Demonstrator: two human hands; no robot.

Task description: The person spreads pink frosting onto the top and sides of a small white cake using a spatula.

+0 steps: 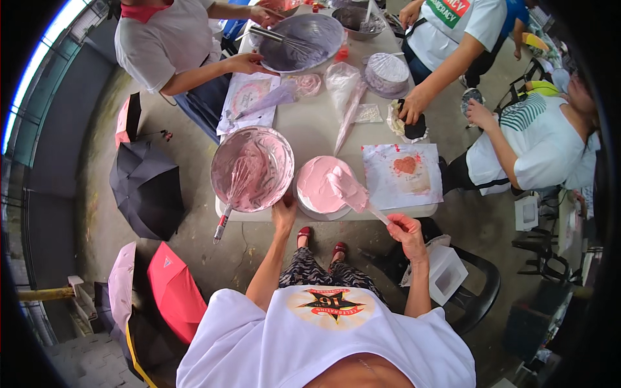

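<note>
A round cake [317,181] covered in pink cream rests on a round base at the table's near edge. My right hand [405,234] is closed on the pale handle of a spatula [356,192], whose blade carries a thick lump of pink cream over the cake's right side. My left hand [284,212] is between the cake's base and the lower right rim of a metal bowl [215,169]. Its fingers are partly hidden, so its grip cannot be made out. Inside the bowl, a whisk [237,182] leans in pink cream with its handle over the near rim.
Right of the cake lies a sheet with a heart design [420,181]. Beyond are piping bags [343,90], another frosted cake [387,72] and a large bowl [310,39]. Co-workers stand around the far side. Open umbrellas [147,187] and a black chair [482,304] flank me.
</note>
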